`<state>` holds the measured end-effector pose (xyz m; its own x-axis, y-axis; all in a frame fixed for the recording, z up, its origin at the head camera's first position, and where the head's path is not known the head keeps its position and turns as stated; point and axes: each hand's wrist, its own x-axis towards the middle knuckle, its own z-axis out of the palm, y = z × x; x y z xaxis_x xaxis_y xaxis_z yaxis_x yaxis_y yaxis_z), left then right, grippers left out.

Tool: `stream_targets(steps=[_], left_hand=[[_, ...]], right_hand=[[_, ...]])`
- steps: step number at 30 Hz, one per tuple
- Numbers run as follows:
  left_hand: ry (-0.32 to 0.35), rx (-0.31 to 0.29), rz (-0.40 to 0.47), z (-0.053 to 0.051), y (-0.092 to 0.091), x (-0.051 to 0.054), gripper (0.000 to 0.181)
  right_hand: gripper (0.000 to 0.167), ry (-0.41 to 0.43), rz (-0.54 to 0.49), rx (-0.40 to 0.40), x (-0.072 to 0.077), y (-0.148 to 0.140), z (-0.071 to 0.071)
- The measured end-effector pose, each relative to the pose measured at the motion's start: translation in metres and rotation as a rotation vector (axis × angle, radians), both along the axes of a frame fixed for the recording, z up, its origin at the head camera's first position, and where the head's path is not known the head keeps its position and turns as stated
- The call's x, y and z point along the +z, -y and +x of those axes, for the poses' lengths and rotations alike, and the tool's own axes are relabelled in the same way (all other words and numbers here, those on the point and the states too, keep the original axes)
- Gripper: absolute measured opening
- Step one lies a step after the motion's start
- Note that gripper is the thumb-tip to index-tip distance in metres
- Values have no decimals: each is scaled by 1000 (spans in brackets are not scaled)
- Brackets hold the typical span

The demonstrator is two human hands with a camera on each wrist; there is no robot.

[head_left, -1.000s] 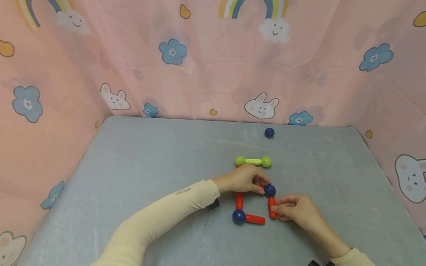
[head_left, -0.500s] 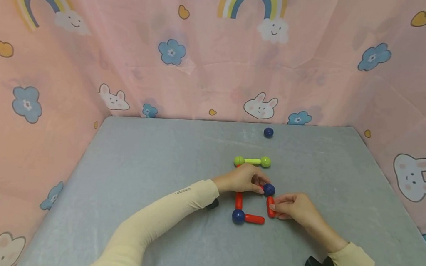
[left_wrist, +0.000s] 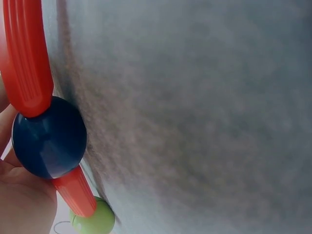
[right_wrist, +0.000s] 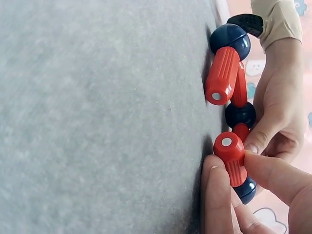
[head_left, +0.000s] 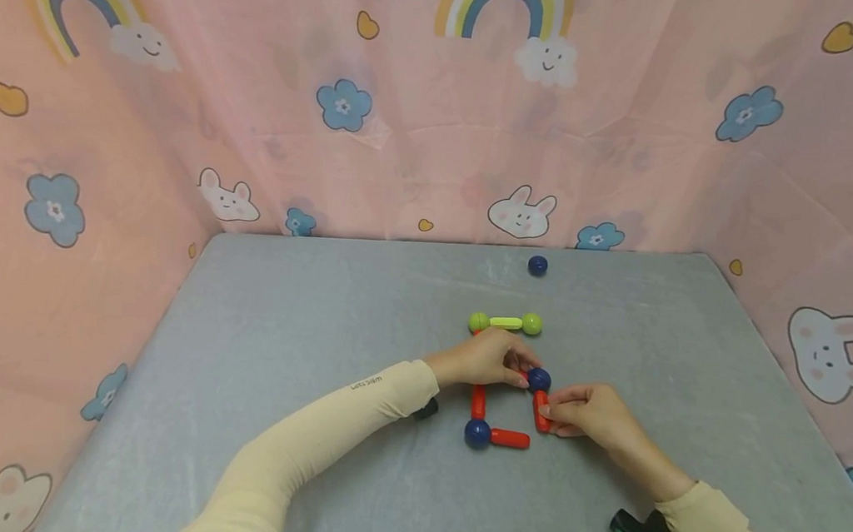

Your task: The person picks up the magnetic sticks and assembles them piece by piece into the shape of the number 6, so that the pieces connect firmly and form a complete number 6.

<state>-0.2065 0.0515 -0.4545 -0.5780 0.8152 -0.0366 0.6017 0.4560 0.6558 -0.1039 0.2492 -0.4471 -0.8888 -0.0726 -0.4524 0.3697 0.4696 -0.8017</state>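
My left hand reaches over a frame of magnetic sticks and balls and pinches a short red magnetic stick, mostly hidden by the fingers, beside a blue ball. My right hand pinches another red magnetic stick between thumb and fingers; its far end meets that blue ball. The stick's near end shows a silver disc in the right wrist view. A second blue ball joins a lower red stick to an upright red one. Another blue ball links two red sticks in the left wrist view.
Past the left hand, a light green stick lies between two green balls. A loose blue ball sits near the back edge of the grey table. Pink patterned cloth encloses the back and sides.
My right hand has shifted slightly away from me and to the left, bringing the red stick closer against the blue ball. My left hand has stayed in place.
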Motion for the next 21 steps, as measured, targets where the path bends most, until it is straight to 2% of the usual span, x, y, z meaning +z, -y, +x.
stream_targets(steps=[21], left_hand=[[-8,2,-5,1,0,1,34]], right_hand=[[40,-35,-4,21,1,2,0]])
